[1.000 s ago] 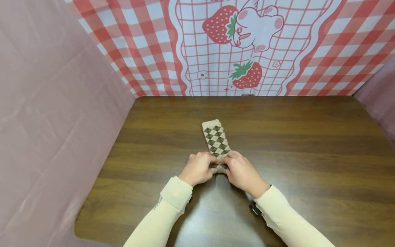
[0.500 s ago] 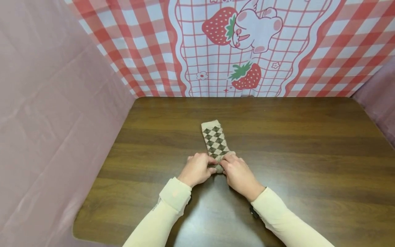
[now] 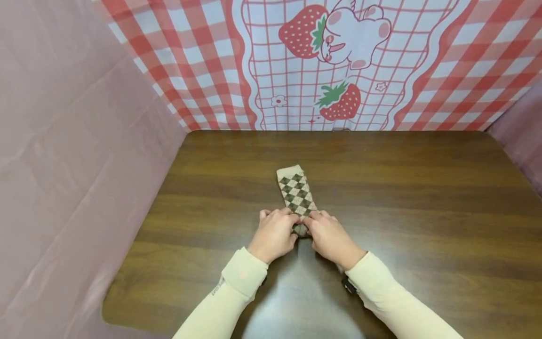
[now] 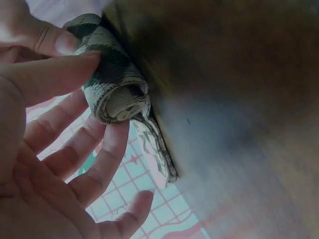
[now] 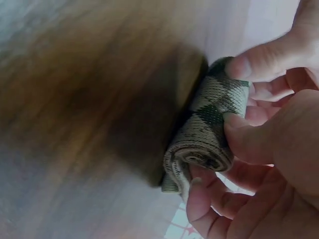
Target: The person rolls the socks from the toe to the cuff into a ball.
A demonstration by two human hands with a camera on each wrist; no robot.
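Now the roll at the near end of my sock (image 3: 297,195) looks a bit thicker than a second ago. Left hand (image 3: 274,234) and right hand (image 3: 331,237) both pinch it. Tan with dark diamonds, it lies mid-bench (image 3: 423,197), far end flat.

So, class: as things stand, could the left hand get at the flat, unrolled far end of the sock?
Probably yes. The left hand grips the rolled end of the sock, and only bare table surrounds the flat part just beyond its fingers.
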